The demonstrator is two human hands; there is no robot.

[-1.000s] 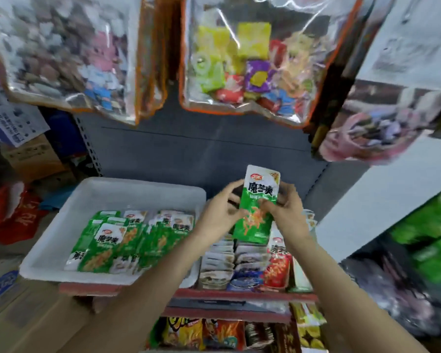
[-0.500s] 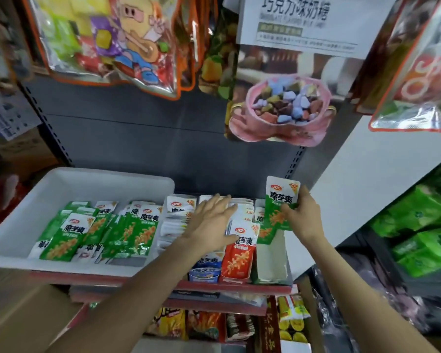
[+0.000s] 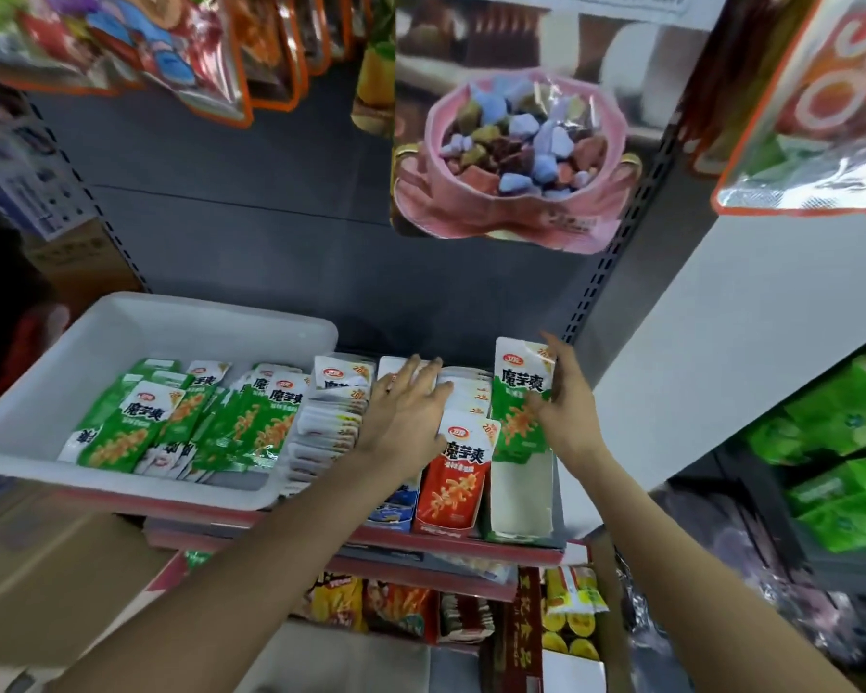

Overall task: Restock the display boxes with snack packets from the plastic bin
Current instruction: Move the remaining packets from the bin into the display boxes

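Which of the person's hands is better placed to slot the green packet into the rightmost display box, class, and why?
The right hand. It already grips the green packet directly above the rightmost display box. The left hand lies open on the neighbouring packets.

Left hand (image 3: 403, 417) hides packets (image 3: 463, 392) beneath it.

- Pink-bowl candy bag (image 3: 511, 157): hangs at upper centre, printed with a bowl of blue, purple and brown pieces.
- Orange-edged clear bags (image 3: 171, 47): a hanging row across the upper left.
- Grey back panel (image 3: 251, 232): perforated upright at each side.
- Green packets (image 3: 841, 442): stacked at the right edge.
- Cardboard box (image 3: 56, 582): lower left.
- Yellow and orange snack bags (image 3: 371, 602): on the lower shelf, bottom centre.
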